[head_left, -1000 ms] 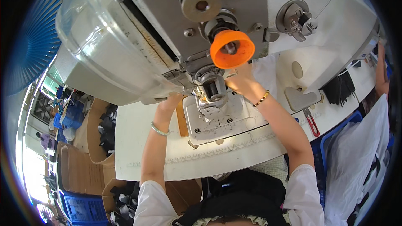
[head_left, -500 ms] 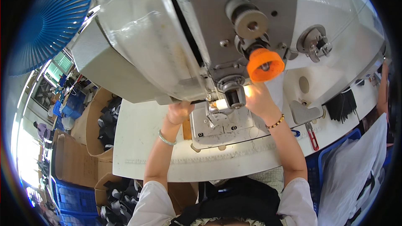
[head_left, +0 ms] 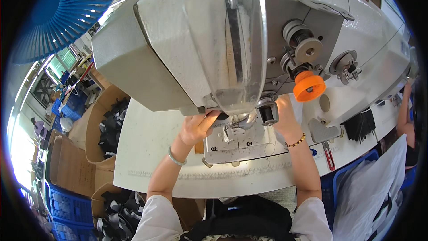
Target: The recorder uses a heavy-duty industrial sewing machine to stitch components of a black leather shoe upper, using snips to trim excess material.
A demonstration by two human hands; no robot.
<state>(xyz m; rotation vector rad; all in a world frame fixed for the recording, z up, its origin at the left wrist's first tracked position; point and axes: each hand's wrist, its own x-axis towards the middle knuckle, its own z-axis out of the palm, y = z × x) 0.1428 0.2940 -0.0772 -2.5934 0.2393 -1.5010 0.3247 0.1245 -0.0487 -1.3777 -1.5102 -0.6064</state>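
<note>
A large white sewing machine stands over the white table, with a clear plastic guard and an orange knob on its front. My left hand, a pale bangle on its wrist, is under the left of the machine head. Its fingers are bent together by a small dark piece, and what they hold is unclear. On the other side of the needle area is my right hand, with a beaded bracelet. The machine's round metal parts hide its fingertips. Between the hands lies the metal sewing plate.
Red-handled scissors or snips and black strips lie on the right of the table. Cardboard boxes of dark pieces stand at left, near blue crates. A blue fan is upper left. Another person's arm shows far right.
The view has shifted, so the machine head sits differently in the picture. More of my left hand's bent fingers shows from under the machine. My right hand stays beside the needle area.
</note>
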